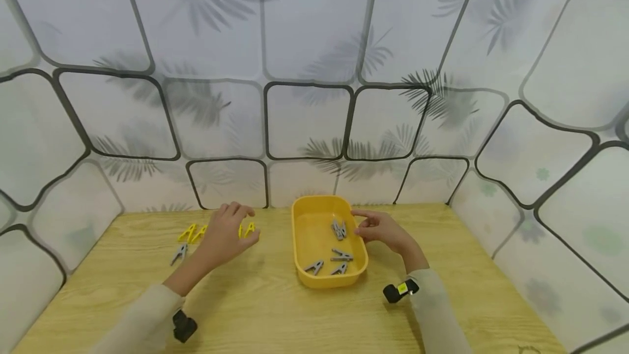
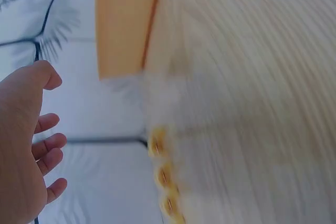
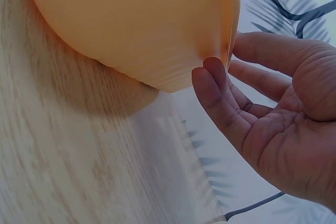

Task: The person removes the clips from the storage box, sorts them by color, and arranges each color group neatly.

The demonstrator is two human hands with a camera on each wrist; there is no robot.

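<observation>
1. No words, numbers or brands can be read.
2. Right of the tub (image 1: 326,282), a black wrist camera (image 1: 391,294) bears a yellow label (image 1: 403,288), any marks too small to read.

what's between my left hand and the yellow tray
In the head view, yellow clips beside the left hand, then bare tabletop up to the tray.

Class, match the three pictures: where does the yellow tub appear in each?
Head: yellow tub just right of centre, below the middle.
Left wrist: top, left of centre, cut by the top edge.
Right wrist: top, left of centre, fingers at its rim.
Shared landmark: the wooden table.
</observation>
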